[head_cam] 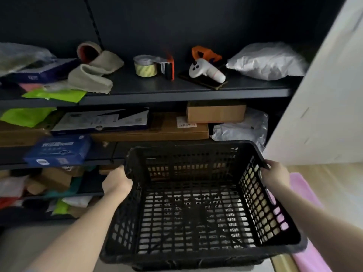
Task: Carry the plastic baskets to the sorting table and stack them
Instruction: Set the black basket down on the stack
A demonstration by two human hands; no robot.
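A black plastic basket [196,213] with lattice walls and floor fills the lower middle of the head view, held in the air in front of a dark shelving unit. It is empty. My left hand [117,183] grips its left rim, fingers curled over the edge. My right hand [275,175] grips the right rim near the far corner. The basket tilts slightly, its near edge lower and closer to me. No sorting table is in view.
The dark shelf [176,91] ahead holds tape rolls [146,66], a white controller [206,71], cloths and a white bag [269,60]. Lower shelves carry cardboard boxes [216,111] and a blue box [59,150]. A white wall [324,105] stands right; a pink item [306,193] lies below it.
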